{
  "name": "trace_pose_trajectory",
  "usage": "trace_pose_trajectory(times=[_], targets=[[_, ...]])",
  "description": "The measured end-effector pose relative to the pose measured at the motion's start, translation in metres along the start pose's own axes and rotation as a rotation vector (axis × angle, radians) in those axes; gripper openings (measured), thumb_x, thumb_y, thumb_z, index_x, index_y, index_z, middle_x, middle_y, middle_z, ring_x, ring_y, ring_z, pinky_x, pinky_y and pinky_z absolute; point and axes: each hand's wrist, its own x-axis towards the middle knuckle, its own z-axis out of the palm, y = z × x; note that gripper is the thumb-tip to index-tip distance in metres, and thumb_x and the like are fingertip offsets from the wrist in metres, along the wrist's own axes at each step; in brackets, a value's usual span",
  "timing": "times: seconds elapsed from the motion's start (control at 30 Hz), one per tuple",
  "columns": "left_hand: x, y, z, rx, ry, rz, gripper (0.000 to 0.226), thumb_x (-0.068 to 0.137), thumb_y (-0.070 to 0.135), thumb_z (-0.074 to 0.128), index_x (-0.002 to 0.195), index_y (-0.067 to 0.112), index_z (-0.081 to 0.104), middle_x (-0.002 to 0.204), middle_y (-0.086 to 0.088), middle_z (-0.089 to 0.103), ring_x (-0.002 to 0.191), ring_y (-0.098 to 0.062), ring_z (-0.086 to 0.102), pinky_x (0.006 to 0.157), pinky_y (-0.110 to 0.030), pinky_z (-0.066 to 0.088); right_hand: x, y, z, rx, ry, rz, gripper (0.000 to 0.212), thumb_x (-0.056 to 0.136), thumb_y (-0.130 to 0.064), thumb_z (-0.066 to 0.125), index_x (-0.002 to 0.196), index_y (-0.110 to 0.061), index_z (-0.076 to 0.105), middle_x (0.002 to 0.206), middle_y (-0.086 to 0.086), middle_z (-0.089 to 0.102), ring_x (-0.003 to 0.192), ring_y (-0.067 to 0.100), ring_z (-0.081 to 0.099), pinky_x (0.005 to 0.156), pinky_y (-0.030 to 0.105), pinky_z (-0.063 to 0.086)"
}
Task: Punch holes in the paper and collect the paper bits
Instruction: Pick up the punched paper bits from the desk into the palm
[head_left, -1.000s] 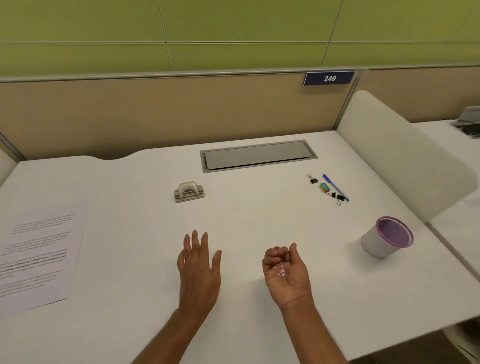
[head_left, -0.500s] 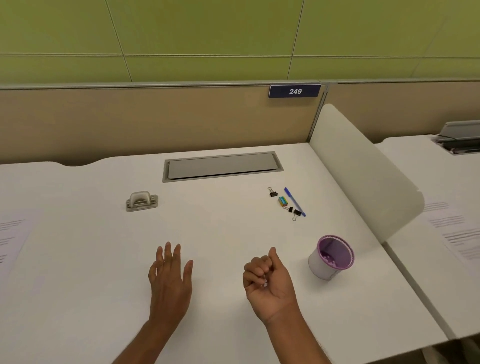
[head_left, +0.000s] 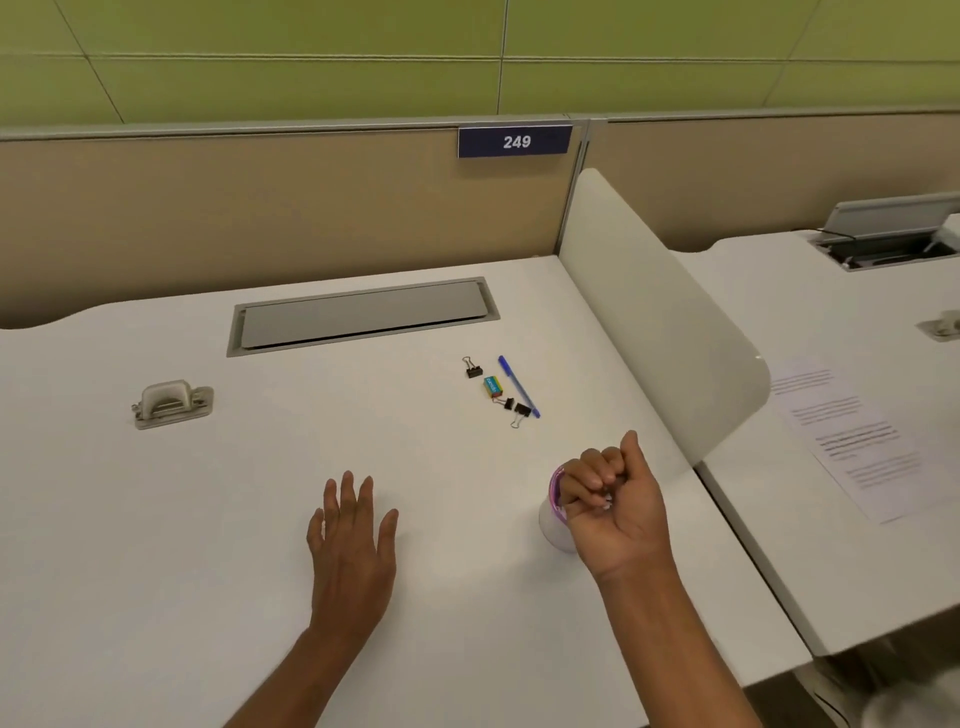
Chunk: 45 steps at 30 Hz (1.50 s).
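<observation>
three binder clips (head_left: 472, 368), one pen (head_left: 518, 386), one cup (head_left: 554, 519)

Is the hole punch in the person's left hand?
No: the hole punch sits alone on the desk, while the left hand rests flat, nearer the person.

A white table (head_left: 156, 519) stands before a beige partition (head_left: 260, 218), which carries a blue plate (head_left: 514, 141) with the number 249. Above the partition is a green panelled wall (head_left: 311, 52). Right of the table, a white divider (head_left: 654, 322) separates a second table (head_left: 831, 519).
</observation>
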Motion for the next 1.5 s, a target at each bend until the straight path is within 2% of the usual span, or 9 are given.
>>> trace_pose_trajectory(times=[0.33, 0.57, 0.73, 0.9, 1.13, 1.2, 1.33, 1.43, 1.5], targets=[[0.010, -0.010, 0.038, 0.146, -0.073, 0.040, 0.065, 0.103, 0.049, 0.023, 0.153, 0.010, 0.037, 0.163, -0.017, 0.028, 0.154, -0.032, 0.018, 0.123, -0.055, 0.016, 0.039, -0.019, -0.019, -0.131, 0.097, -0.242, 0.051, 0.102, -0.042, 0.049, 0.059, -0.016, 0.039, 0.054, 0.000, 0.035, 0.044, 0.013, 0.039, 0.035, 0.019, 0.028], [0.010, -0.010, 0.044, 0.178, -0.105, 0.000, 0.069, 0.102, 0.055, 0.018, 0.155, 0.015, 0.034, 0.164, -0.012, 0.026, 0.154, -0.029, 0.017, 0.124, -0.052, 0.013, 0.050, -0.012, -0.022, -0.397, 0.154, -0.433, 0.056, 0.103, -0.043, 0.048, 0.055, -0.015, 0.042, 0.056, 0.003, 0.039, 0.048, 0.016, 0.041, 0.041, 0.022, 0.030], [0.008, -0.007, 0.041, 0.196, -0.097, 0.000, 0.068, 0.102, 0.054, 0.020, 0.154, 0.014, 0.036, 0.163, -0.013, 0.029, 0.154, -0.029, 0.020, 0.124, -0.051, 0.013, 0.054, -0.006, -0.022, -0.628, 0.149, -0.564, 0.059, 0.104, -0.043, 0.045, 0.054, -0.013, 0.050, 0.054, 0.004, 0.049, 0.053, 0.020, 0.048, 0.055, 0.031, 0.041], [0.008, -0.006, 0.041, 0.204, -0.112, -0.017, 0.067, 0.102, 0.054, 0.019, 0.156, 0.017, 0.032, 0.165, -0.010, 0.025, 0.155, -0.026, 0.016, 0.125, -0.050, 0.011, 0.055, 0.000, -0.026, -0.805, 0.065, -0.608, 0.062, 0.106, -0.042, 0.039, 0.055, -0.013, 0.060, 0.061, 0.011, 0.064, 0.070, 0.028, 0.062, 0.081, 0.042, 0.053], [0.008, -0.006, 0.041, 0.207, -0.107, -0.022, 0.066, 0.102, 0.054, 0.021, 0.156, 0.017, 0.032, 0.165, -0.010, 0.025, 0.155, -0.026, 0.016, 0.125, -0.050, 0.011, 0.052, 0.003, -0.026, -0.925, -0.013, -0.619, 0.062, 0.109, -0.036, 0.031, 0.070, 0.003, 0.059, 0.077, 0.022, 0.072, 0.082, 0.029, 0.071, 0.084, 0.038, 0.054], [0.008, -0.006, 0.042, 0.206, -0.107, -0.024, 0.067, 0.102, 0.054, 0.020, 0.156, 0.018, 0.031, 0.165, -0.009, 0.025, 0.155, -0.026, 0.016, 0.125, -0.050, 0.011, 0.050, 0.003, -0.028, -0.964, -0.033, -0.615, 0.063, 0.109, -0.035, 0.029, 0.073, 0.006, 0.059, 0.082, 0.020, 0.074, 0.088, 0.027, 0.072, 0.088, 0.039, 0.053], [0.008, -0.005, 0.041, 0.211, -0.097, -0.016, 0.066, 0.102, 0.053, 0.022, 0.155, 0.016, 0.034, 0.164, -0.011, 0.028, 0.154, -0.028, 0.020, 0.124, -0.051, 0.015, 0.045, 0.000, -0.030, -1.066, -0.096, -0.597, 0.060, 0.110, -0.033, 0.028, 0.077, 0.001, 0.065, 0.093, 0.012, 0.078, 0.100, 0.025, 0.071, 0.093, 0.038, 0.051], [0.007, -0.004, 0.040, 0.225, -0.095, -0.014, 0.066, 0.102, 0.053, 0.021, 0.155, 0.015, 0.035, 0.164, -0.011, 0.029, 0.154, -0.028, 0.021, 0.124, -0.051, 0.016, 0.041, 0.000, -0.029, -1.237, -0.103, -0.670, 0.037, 0.107, -0.024, 0.043, 0.095, -0.012, 0.075, 0.104, -0.004, 0.077, 0.106, 0.014, 0.068, 0.093, 0.031, 0.050], [0.008, -0.004, 0.040, 0.228, -0.098, -0.017, 0.066, 0.102, 0.052, 0.022, 0.155, 0.016, 0.035, 0.163, -0.011, 0.029, 0.154, -0.028, 0.021, 0.124, -0.051, 0.016, 0.041, 0.001, -0.031, -1.319, -0.113, -0.710, 0.025, 0.105, -0.018, 0.049, 0.106, -0.019, 0.075, 0.109, -0.010, 0.075, 0.110, 0.013, 0.066, 0.095, 0.030, 0.050]])
